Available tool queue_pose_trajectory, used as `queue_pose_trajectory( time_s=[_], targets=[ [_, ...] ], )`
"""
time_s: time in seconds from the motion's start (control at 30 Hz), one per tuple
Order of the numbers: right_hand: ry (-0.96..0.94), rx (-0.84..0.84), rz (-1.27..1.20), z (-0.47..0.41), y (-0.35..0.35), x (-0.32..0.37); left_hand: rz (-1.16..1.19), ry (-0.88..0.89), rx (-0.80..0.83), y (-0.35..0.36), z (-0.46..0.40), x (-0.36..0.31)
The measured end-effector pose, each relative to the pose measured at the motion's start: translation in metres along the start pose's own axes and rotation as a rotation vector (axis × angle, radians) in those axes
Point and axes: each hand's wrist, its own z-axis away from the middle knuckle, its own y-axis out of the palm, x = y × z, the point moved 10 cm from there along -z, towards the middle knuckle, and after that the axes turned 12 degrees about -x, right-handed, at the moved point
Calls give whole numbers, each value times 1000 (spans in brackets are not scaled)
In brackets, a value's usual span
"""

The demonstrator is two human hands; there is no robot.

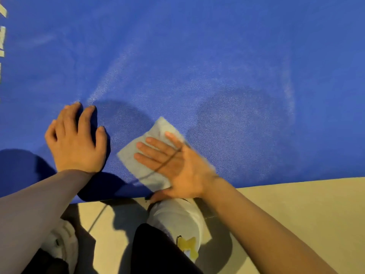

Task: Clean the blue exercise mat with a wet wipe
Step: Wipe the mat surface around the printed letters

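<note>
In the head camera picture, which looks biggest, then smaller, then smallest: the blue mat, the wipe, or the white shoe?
1. Blue mat, by far the biggest; it runs past the picture's edges.
2. and 3. Wipe and white shoe look about alike. The right hand covers part of the wipe, so I won't rank them.

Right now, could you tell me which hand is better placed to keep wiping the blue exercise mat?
The right hand: its flat fingers already press the pale wet wipe onto the blue exercise mat. The left hand only rests on the mat.

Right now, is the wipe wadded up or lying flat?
Flat. The wet wipe lies as a flat sheet on the blue mat, under the straight fingers of the right hand. Whether it is folded: cannot tell.
</note>
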Motion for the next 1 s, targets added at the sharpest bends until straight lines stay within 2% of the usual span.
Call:
queue_pose_trajectory(
  time_s=[0.03,0.1,0.23,0.3,0.4,0.47,0.5,0.57,0.67,0.77,0.83,0.9,1.0],
  targets=[
    [47,-26,-8,14,-9,-19,1,0,2,0,0,1],
    [268,-64,18,53,-26,-73,5,1,8,2,0,1],
    [910,-67,177,179,-66,-179,-2,5,4,2,1,1],
    [1203,-78,220,225,-83,-200,4,7,6,2,1,1],
    [1429,-143,238,226,-84,-195,17,15,7,3,1,2],
    [1436,-168,207,192,-74,-179,19,14,6,3,0,1],
    [1360,-167,201,165,-64,-168,15,9,8,4,0,2],
    [1104,-189,168,95,-52,-133,15,10,9,5,-1,3],
    [702,-211,-123,-4,-19,-64,20,30,2,6,0,6],
    [297,-289,-36,-49,-13,-12,18,13,3,4,-2,4],
    [179,-197,33,-43,-5,-31,20,-1,4,2,-2,2],
    [261,-157,132,-20,-16,-87,19,6,6,2,-2,1],
    [791,-180,204,54,-53,-210,4,14,11,2,0,1]
  ],
)
